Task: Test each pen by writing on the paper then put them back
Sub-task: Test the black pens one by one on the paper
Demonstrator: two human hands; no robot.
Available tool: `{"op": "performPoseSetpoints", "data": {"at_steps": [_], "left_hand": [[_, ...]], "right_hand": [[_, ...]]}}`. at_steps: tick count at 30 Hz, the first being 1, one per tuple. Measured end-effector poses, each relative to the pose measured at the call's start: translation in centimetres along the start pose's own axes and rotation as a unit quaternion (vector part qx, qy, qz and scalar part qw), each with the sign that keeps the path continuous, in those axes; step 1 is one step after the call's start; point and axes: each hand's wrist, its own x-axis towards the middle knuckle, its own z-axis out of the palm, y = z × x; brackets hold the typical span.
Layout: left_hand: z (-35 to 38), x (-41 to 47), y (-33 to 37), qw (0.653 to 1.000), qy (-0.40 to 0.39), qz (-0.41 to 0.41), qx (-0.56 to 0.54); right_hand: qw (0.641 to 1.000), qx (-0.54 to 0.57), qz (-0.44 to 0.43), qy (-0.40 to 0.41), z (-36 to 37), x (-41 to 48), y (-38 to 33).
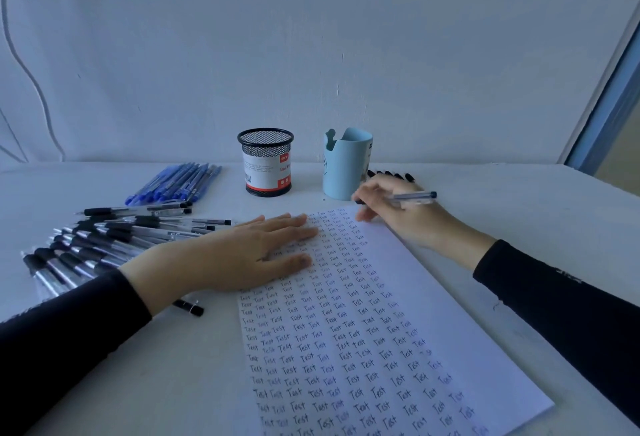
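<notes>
1. The left hand point(242, 252) lies flat on the upper left part of the paper point(398, 297). Its fingers are straight and close together, pressing the sheet to the table point(519, 227), and they grasp nothing.
2. The right hand point(398, 217) pinches a pen point(414, 197) between the thumb and curled fingers. The dark tip sticks out past the fingertips at the sheet's far corner; whether it touches the paper cannot be told. The pen's other end points right, beyond the knuckles.
3. From both sets of fingertips the white sheet runs back toward the person. It is filled with rows of the handwritten word "Test", with a blank strip along its right side.
4. Just left of the left hand's knuckles lies a heap of black pens point(104, 238). Farther out from those fingers is a bundle of blue pens point(176, 182).
5. One single black pen end point(188, 307) shows from under the left wrist.
6. Beyond the left fingertips stands a black mesh cup point(266, 161) with a white and red label. Just beyond the right fingertips is a light blue cup point(346, 165) with a notched rim. A few dark pen ends point(391, 175) lie behind the right hand.
7. The table is plain white and matte, and its far edge meets the wall point(346, 37).
8. The wall is bare white. Thin cables point(20, 54) hang at the far left, and a slanted frame point(609, 99) stands at the far right, well apart from the right fingers.
</notes>
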Motion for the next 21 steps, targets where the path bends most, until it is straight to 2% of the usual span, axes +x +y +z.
{"op": "performPoseSetpoints", "data": {"at_steps": [4, 9, 12, 16, 18, 21], "left_hand": [[-0.1, -0.5, 0.2, 0.999, 0.031, -0.005, -0.004], [-0.3, -0.4, 0.5, 0.998, 0.062, -0.015, -0.021], [0.0, -0.3, 0.5, 0.998, 0.056, -0.008, -0.029], [0.4, -0.3, 0.7, 0.999, 0.040, -0.010, -0.012], [0.6, -0.2, 0.8, 0.999, 0.034, -0.013, -0.001], [0.9, 0.0, 1.1, 0.999, 0.034, -0.016, -0.004]], "right_hand": [[0.979, -0.173, -0.021, -0.104, -1.1, -0.4, 0.2], [0.974, -0.155, -0.005, -0.167, -1.0, -0.5, 0.8], [0.977, -0.150, -0.016, -0.154, 0.0, -0.5, 0.9], [0.998, 0.004, 0.011, -0.065, 0.9, -0.1, 0.4], [0.996, 0.078, 0.039, -0.016, 0.9, 0.3, 0.0], [0.992, 0.100, 0.073, -0.001, 1.0, 0.6, -0.3]]}}
